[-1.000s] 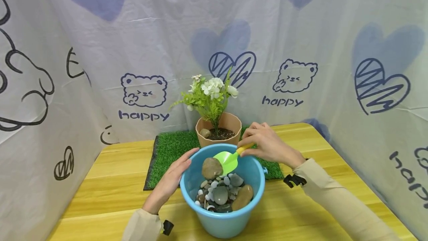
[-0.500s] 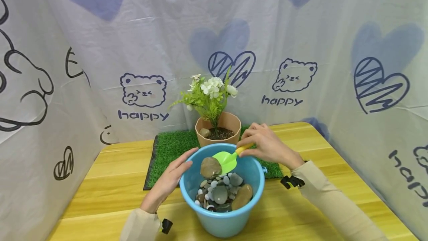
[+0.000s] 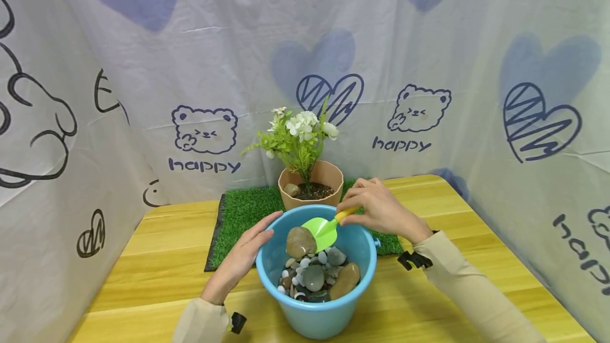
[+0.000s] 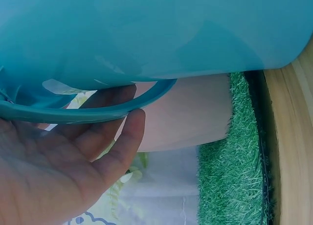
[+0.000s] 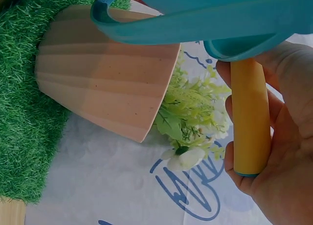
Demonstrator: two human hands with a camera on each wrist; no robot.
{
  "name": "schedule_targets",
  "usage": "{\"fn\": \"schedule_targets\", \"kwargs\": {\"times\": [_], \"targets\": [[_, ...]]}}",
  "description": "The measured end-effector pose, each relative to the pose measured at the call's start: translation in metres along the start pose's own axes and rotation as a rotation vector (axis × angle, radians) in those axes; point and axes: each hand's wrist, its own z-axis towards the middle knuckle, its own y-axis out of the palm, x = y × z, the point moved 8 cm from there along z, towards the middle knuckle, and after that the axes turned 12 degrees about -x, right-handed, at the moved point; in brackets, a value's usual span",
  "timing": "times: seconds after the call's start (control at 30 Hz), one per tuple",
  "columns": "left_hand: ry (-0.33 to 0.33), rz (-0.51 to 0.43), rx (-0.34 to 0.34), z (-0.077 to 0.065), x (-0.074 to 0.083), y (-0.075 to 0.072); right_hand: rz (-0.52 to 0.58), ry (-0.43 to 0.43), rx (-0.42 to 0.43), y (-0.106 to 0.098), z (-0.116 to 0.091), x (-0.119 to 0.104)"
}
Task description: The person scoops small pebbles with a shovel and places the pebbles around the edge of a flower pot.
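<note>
A green toy shovel (image 3: 324,232) is slanting down into a light blue bucket (image 3: 319,323), its blade meeting the side of a large brown stone (image 3: 301,242) toward the left of the interior. The right hand (image 3: 374,207) is grasping the shovel's yellow handle (image 5: 250,117) over the far right part of the rim — its fingers are curling round it, as the right wrist view is showing. The left hand (image 3: 240,254) is resting against the bucket's left side, its fingers lying loosely extended at the rim. Below the blade, gray, white and brown stones are lying in the bottom, with a rounded gray stone (image 3: 314,278) near the middle and a tan oval stone (image 3: 345,281) by the right wall. Just behind the bucket, a peach flowerpot (image 3: 312,202) is holding a plant with white flowers (image 3: 302,134), dark soil and one small stone (image 3: 292,189). The pot is standing on a mat of artificial grass (image 3: 245,213). A wood-grain tabletop (image 3: 167,247) is carrying everything — beyond it, pale cloth (image 3: 214,62) with bears and hearts is hanging.
</note>
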Motion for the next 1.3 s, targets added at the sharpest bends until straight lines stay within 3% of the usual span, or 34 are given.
{"fn": "schedule_targets", "kwargs": {"times": [0.93, 1.3], "targets": [[-0.004, 0.024, 0.010, -0.0003, -0.0016, -0.0003, -0.035, -0.005, 0.017, -0.0003, -0.0002, -0.0029], [-0.023, -0.024, -0.001, 0.0013, -0.0043, 0.0005, -0.057, 0.047, 0.085, -0.0049, -0.0029, 0.0012]]}}
